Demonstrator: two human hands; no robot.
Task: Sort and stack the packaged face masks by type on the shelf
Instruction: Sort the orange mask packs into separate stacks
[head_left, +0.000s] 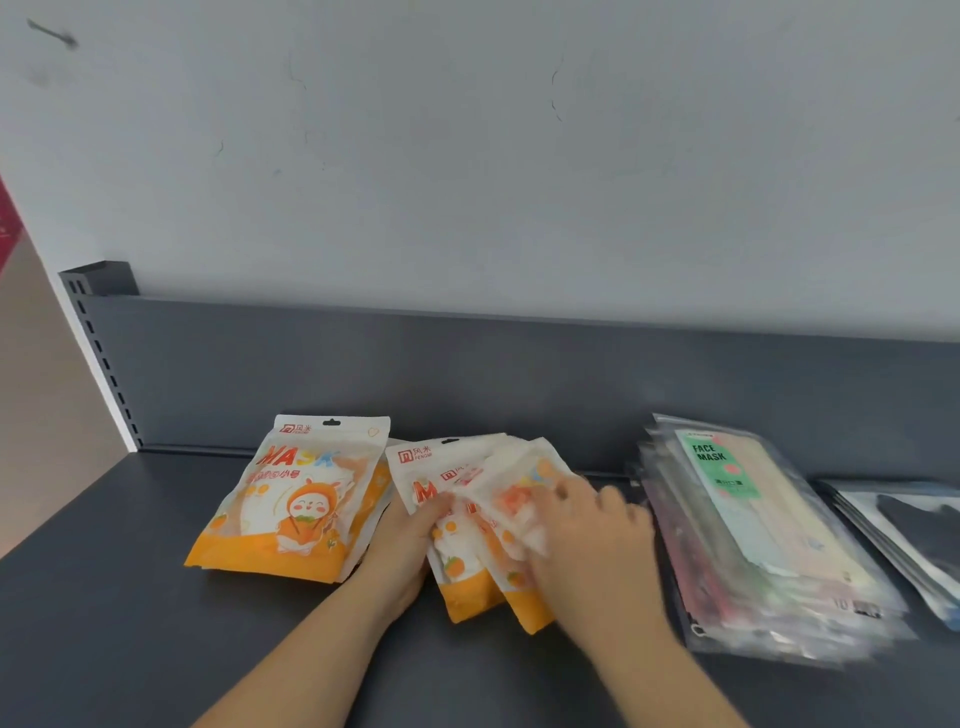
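On the dark grey shelf (130, 597) lies a stack of orange-and-white cartoon mask packs (296, 499) at the left. Beside it, in the middle, several more orange-and-white packs (467, 566) lie fanned and overlapping. My left hand (410, 540) grips the left edge of this fanned bunch, thumb on top. My right hand (587, 535) presses on and holds a blurred pack (514, 488) on top of the bunch. To the right sits a stack of clear "FACE MASK" packs (758, 525) with a green label on top.
A further pile of clear packs with dark masks (909, 530) lies at the far right edge. The shelf's grey back panel (467, 374) rises behind everything, with a slotted upright post (98, 332) at the left. A white wall stands above.
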